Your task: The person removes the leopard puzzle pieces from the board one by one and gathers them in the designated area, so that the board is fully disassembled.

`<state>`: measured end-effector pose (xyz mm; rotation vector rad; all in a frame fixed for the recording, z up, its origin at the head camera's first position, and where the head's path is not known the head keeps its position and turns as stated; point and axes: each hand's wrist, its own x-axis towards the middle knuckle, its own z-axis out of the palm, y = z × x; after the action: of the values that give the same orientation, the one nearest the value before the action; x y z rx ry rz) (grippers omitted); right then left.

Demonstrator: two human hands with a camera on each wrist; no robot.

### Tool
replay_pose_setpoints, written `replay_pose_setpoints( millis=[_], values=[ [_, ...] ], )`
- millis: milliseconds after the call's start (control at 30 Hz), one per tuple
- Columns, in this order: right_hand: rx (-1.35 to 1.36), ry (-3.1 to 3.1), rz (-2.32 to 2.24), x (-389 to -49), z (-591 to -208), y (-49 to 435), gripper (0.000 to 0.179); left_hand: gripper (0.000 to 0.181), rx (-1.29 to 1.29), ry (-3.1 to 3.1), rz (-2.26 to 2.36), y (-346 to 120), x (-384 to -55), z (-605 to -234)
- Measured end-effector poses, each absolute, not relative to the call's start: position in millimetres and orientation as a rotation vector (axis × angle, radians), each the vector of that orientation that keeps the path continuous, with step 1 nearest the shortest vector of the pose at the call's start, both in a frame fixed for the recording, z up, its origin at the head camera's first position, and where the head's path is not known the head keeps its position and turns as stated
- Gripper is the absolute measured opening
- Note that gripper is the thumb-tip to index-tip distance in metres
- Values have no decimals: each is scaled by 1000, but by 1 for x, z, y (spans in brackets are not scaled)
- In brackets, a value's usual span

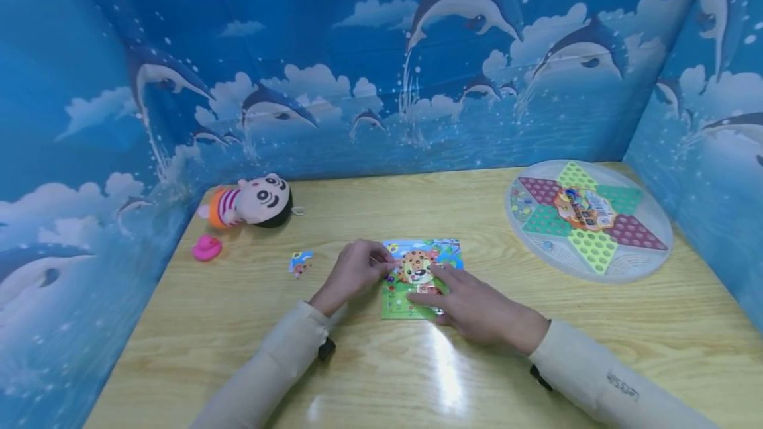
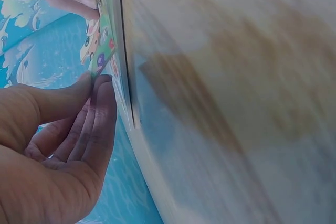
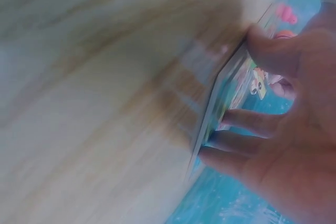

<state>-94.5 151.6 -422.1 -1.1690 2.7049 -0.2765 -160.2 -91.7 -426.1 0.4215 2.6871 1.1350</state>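
A jigsaw puzzle board (image 1: 398, 312) with a spotted cartoon animal and green grass lies flat on the table. At its left side my left hand (image 1: 360, 271) pinches a puzzle piece (image 2: 105, 57) between thumb and fingers. In the left wrist view that piece is tilted up from the board. My right hand (image 1: 479, 306) rests on the board's right part with its fingers spread and fairly straight. The right wrist view has the right thumb (image 3: 273, 53) at one edge of the board. Under the right hand, part of the picture is hidden.
Left of the board lies a small loose group of puzzle pieces (image 1: 301, 263). Farther left are a pink rubber duck (image 1: 206, 248) and a doll (image 1: 250, 202) in striped clothes. A round Chinese checkers board (image 1: 590, 220) sits at the right. A dolphin-print backdrop (image 1: 357, 51) borders the table.
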Motion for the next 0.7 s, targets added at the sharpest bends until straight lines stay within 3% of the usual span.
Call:
replay_pose_setpoints(
  millis=[700],
  values=[
    [-1107,2672,-257,-94,-417,147,55,7,260,2626,1245,-104,-157,-423]
  ],
)
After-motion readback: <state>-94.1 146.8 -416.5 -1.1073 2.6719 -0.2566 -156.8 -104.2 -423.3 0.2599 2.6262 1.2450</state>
